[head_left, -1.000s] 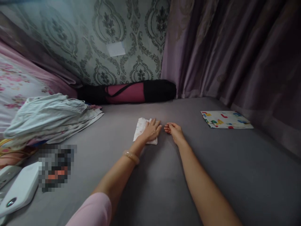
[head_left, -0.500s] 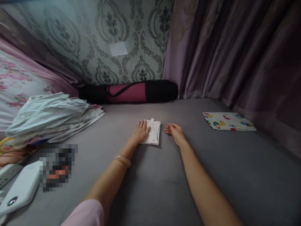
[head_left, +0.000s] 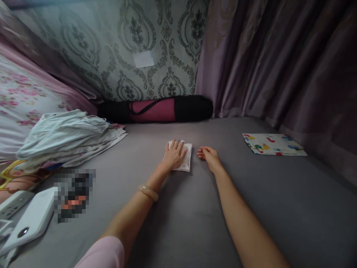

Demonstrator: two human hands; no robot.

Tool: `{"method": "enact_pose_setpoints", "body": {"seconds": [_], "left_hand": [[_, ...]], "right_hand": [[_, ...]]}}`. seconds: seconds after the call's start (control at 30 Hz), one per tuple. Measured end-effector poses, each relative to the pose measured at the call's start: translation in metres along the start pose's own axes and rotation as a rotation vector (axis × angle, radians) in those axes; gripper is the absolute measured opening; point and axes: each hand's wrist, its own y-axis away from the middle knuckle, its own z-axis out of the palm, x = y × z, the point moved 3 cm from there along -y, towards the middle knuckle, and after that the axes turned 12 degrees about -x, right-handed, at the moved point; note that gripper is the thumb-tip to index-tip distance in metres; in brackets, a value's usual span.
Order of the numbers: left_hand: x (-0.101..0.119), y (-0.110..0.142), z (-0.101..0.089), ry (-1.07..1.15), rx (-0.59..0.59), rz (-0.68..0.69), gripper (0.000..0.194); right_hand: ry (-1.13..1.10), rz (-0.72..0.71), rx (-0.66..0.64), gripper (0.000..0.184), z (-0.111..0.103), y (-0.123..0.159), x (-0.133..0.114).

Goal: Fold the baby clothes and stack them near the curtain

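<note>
My left hand point(head_left: 175, 154) lies flat with fingers spread on a small folded white cloth point(head_left: 187, 160) with a faint print. Much of the cloth is hidden beneath that hand; its right side and the front edge still show. Just to the right of the cloth, and apart from it, my right hand point(head_left: 208, 156) rests by the grey sheet point(head_left: 195, 208). Its fingers are curled in with the thumb against them, and nothing shows in them.
Farther right lies a flat folded cloth point(head_left: 275, 144) with colourful shapes. A black and maroon long bag point(head_left: 153, 110) runs along the wall. Piled clothes point(head_left: 64, 134) sit at left, above a white power bank point(head_left: 33, 219), a power strip point(head_left: 16, 203) and a blurred-out item point(head_left: 74, 197).
My left hand has slid right across the folded white cloth, from its left side to its middle, fingers now more spread. My right hand stays about where it was beside it.
</note>
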Motion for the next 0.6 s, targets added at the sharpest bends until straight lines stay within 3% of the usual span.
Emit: {"method": "enact_pose_setpoints", "body": {"seconds": [0.17,0.27,0.33,0.43,0.53,0.6], "left_hand": [[0.015,0.000,0.017,-0.050,-0.025,0.037,0.055],[0.004,-0.003,0.011,0.071,-0.022,0.091,0.049],[-0.009,-0.002,0.002,0.194,0.056,0.058,0.045],[-0.033,0.007,-0.007,0.324,0.181,-0.175,0.042],[-0.051,0.023,-0.004,0.349,0.182,-0.461,0.042],[-0.056,0.031,0.001,0.339,0.161,-0.558,0.040]], "right_hand": [[0.104,-0.049,-0.016,0.015,0.000,-0.001,0.003],[0.161,-0.065,-0.032,0.014,0.002,-0.002,0.006],[0.206,-0.079,-0.047,0.013,0.003,-0.004,0.009],[0.372,-0.123,-0.058,0.015,0.004,-0.004,0.011],[0.711,-0.247,-0.015,0.016,0.009,0.002,0.006],[0.939,-0.310,0.003,0.018,0.016,0.011,0.001]]}}
